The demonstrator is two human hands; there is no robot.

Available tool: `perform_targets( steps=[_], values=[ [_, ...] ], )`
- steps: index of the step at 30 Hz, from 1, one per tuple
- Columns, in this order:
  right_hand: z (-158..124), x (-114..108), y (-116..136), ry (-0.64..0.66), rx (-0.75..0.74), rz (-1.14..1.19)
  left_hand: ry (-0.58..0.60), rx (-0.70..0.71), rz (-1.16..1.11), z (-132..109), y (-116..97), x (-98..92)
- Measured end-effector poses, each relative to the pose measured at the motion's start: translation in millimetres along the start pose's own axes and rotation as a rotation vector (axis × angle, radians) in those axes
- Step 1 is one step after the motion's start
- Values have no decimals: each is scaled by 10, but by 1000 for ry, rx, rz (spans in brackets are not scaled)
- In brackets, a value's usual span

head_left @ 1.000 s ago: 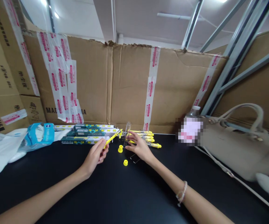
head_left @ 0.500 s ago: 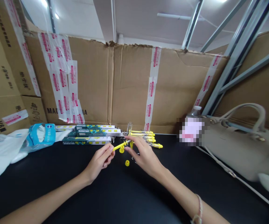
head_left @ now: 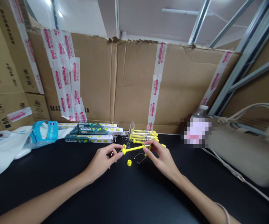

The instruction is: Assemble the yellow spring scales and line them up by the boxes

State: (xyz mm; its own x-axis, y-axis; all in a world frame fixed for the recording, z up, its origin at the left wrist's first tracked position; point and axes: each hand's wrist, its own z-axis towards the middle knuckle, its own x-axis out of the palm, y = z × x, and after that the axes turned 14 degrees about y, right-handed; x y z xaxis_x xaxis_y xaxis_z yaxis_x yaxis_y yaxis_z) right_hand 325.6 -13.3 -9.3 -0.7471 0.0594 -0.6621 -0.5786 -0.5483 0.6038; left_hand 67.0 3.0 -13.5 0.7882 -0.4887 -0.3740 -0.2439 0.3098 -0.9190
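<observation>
A thin yellow rod [head_left: 135, 149] with a yellow end cap [head_left: 124, 149] is held level between my two hands above the black table. My left hand [head_left: 103, 160] pinches the cap end, and a bit of metal wire shows by its fingers. At the other end, thumb and fingers of my right hand [head_left: 162, 157] close on the rod beside a short metallic part. Below them lies a loose yellow cap [head_left: 129, 162]. A bent wire piece [head_left: 139, 158] rests near my right fingertips. Behind the rod stands a clear tube [head_left: 131, 133], slightly tilted.
Several yellow-ended spring scales [head_left: 146, 134] lie behind my right hand. Left of them are stacked printed boxes [head_left: 90, 139], a blue tissue pack [head_left: 43, 131] and a white bag [head_left: 3, 152]. A bottle [head_left: 197, 129] and a beige handbag [head_left: 243, 149] stand right. Cardboard [head_left: 134, 81] walls the back.
My left hand has shifted from the rod to its yellow cap end. The right hand has moved right, and the rod is now more level. The wire piece shows more fully.
</observation>
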Motion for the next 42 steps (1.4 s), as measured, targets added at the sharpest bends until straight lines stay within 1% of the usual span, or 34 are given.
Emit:
perform_targets(
  steps=[4,8,11,15,19,23,28,34,38,42],
  values=[
    [8,63,32,72,-25,9,-28,22,5,-7,-3,-3],
    [-7,139,53,157,-67,-17,2,36,4,-21,-43,12],
    [-15,152,69,183,-94,-43,26,59,6,-35,-79,27],
    [-27,137,98,151,-76,-61,46,89,10,-38,-100,33],
    [-36,130,132,117,-36,-75,30,92,0,-18,-57,23],
    [-28,138,146,131,-36,-91,1,95,-12,-3,-7,15],
    [-37,160,151,85,-26,-154,7,102,-42,-7,-12,10],
    [-69,206,190,122,-55,-223,49,72,-194,9,-10,3],
    [-77,232,204,148,-70,-227,89,76,-279,28,5,-16],
    [-66,239,190,114,-95,-213,123,67,-328,43,16,-20]
  ],
)
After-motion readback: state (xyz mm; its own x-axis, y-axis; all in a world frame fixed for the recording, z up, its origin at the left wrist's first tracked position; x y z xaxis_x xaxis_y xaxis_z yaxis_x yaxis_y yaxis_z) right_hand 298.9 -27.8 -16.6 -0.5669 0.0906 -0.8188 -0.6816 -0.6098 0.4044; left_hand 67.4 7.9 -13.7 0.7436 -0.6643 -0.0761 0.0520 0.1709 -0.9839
